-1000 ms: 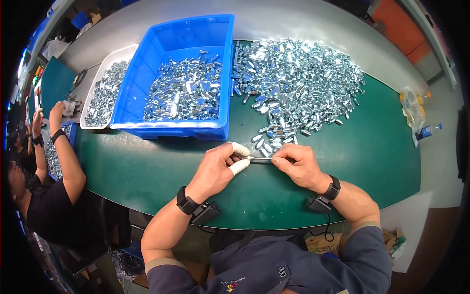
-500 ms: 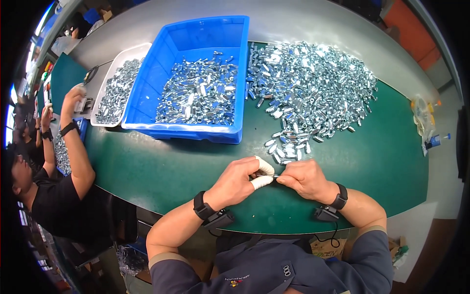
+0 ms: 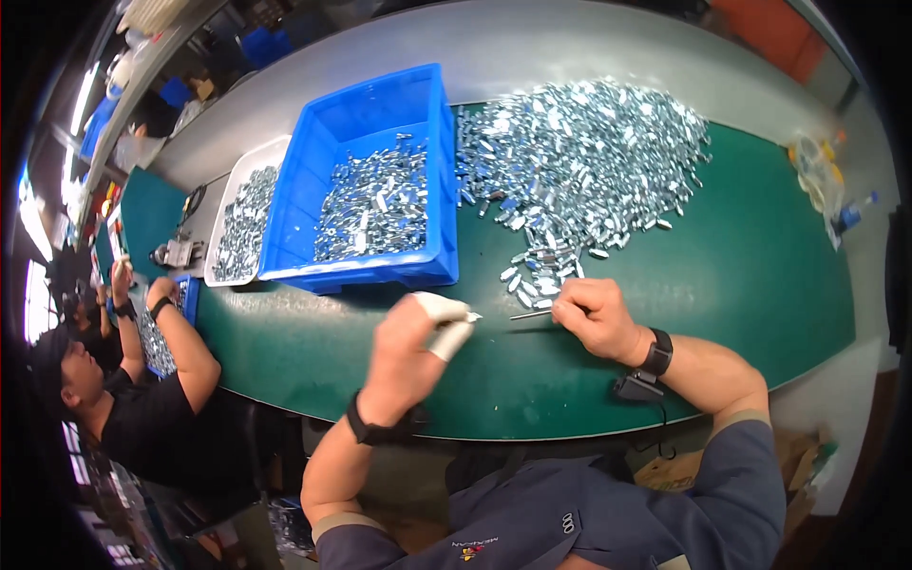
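Observation:
My left hand [image 3: 404,347], with white coverings on its thumb and a finger, is raised over the green table, left of the rod. Its covered fingertips pinch a small silvery metal piece [image 3: 475,316], only the end of which shows. Closed around a thin metal rod [image 3: 528,315], my right hand [image 3: 600,323] points the rod leftward toward my left hand; the two are apart. Just beyond my right hand lies the near tip of a big heap of short silvery metal pieces [image 3: 594,161]. A blue bin [image 3: 356,277] holding more such pieces stands beyond my left hand.
Left of the bin is a white tray [image 3: 228,282] of small metal parts. A person in black [image 3: 157,413] works farther left by another blue container [image 3: 190,299]. At the right end of the table [image 3: 760,285] are a clear bag [image 3: 812,176] and a blue-capped item [image 3: 848,217].
My hands have parted: the left moved left with a small metal piece, baring the rod in my right hand. The view has shifted, and the other person's raised arm has come down.

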Available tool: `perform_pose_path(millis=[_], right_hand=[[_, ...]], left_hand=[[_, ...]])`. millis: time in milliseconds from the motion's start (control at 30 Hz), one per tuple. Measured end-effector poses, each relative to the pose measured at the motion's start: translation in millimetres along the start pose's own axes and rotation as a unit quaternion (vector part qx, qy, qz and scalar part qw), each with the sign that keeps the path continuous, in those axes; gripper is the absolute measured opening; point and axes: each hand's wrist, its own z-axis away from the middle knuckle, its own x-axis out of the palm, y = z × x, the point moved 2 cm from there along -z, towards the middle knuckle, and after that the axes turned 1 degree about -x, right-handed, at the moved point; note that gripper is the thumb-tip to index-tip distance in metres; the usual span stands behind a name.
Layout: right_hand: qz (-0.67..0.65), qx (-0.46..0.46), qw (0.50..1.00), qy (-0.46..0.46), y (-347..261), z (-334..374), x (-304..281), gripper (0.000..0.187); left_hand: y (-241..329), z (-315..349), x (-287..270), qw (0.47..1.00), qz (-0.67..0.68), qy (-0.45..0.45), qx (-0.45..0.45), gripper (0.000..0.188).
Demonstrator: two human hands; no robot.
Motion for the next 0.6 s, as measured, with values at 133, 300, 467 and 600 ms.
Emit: perform_pose_path(millis=[133,300,467,600], right_hand=[[-0.009,-0.038,0.999,-0.006,-2,-2,1,0.021],[-0.022,-0.072,0.997,0.033,-4,0,-1,0.023],[-0.02,-0.064,0.997,0.025,-8,0,0,0.024],[-0.029,-0.063,0.996,0.055,-5,2,2,0.026]], left_hand=[[12,-33,-58,0.978,-0.157,0.136,0.022,0.021],[27,-60,-33,0.939,-0.275,0.128,0.162,0.029],[4,-44,60,0.974,-0.2,-0.086,0.056,0.027],[-15,-41,75,0.968,-0.231,-0.096,0.03,0.023]])
